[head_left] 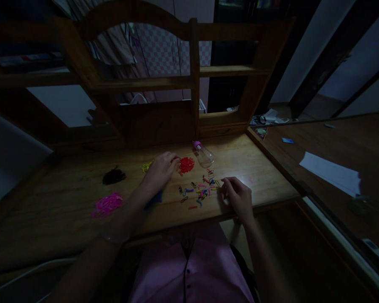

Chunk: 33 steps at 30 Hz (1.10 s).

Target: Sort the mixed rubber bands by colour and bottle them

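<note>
My left hand (163,170) reaches over the desk beside a red pile (186,165) of small rubber bands, its fingertips at the pile's left edge. Its fingers are drawn together, and anything between them is too small to make out. Curled at the right of a scattered heap of mixed-colour bands (204,191) is my right hand (238,197); whatever its fingers pinch is hidden. Partly behind my left hand and forearm lie a yellow pile (146,167) and a blue pile (154,200). Further left are a black pile (113,176) and a pink pile (108,204).
Behind the red pile lies a clear bulb-shaped bottle (206,157) with a pink cap. A wooden shelf unit (194,80) rises along the desk's back edge. White paper (331,173) rests on another wooden surface at right. A white cable (34,269) runs at lower left.
</note>
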Motion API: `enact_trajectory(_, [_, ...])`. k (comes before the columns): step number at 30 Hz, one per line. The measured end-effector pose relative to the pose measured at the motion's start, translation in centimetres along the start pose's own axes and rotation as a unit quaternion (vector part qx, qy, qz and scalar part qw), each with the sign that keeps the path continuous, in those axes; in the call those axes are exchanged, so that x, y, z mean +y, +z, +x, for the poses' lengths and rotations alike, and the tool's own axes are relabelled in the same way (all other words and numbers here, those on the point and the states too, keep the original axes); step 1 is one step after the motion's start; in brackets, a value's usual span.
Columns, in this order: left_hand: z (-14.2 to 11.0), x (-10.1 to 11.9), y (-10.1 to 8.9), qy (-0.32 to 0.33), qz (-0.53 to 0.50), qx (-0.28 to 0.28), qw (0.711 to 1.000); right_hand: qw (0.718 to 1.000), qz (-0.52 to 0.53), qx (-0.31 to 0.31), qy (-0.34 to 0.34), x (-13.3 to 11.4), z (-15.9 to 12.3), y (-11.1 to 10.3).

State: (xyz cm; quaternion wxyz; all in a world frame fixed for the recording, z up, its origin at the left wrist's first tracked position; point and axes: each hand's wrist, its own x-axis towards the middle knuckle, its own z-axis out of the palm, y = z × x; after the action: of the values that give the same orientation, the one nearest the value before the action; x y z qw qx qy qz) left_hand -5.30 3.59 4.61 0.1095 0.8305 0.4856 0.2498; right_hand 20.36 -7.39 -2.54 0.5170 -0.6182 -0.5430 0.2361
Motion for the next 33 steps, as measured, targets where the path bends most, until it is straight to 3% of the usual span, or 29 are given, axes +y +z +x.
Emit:
enact_trajectory(4, [-3.8,1.7,0.3,-0.006,-0.040,-0.101,0.994,1.000,0.005,-0.001,0.003,0.0,0.0,0.0])
enact_trajectory(7, [-5.8,2.3,1.4,-0.019,-0.063,-0.140,0.988,1.000,0.002,-0.001,0.004,-0.1,0.0,0.0])
enact_trajectory(15, [-4.8,2.2,4.4,0.036,-0.045,-0.125,0.990,1.000,-0.001,-0.006,0.006,-0.1,0.0,0.1])
enact_trajectory(25, [-5.7,3.0,1.6,-0.016,-0.083,-0.137,0.987,1.000,-0.013,0.004,0.000,0.1,0.1,0.1])
enact_trajectory(33, [-6.3,2.1,2.6,0.018,-0.040,-0.176,0.983,1.000,-0.006,-0.002,0.002,-0.1,0.1,0.0])
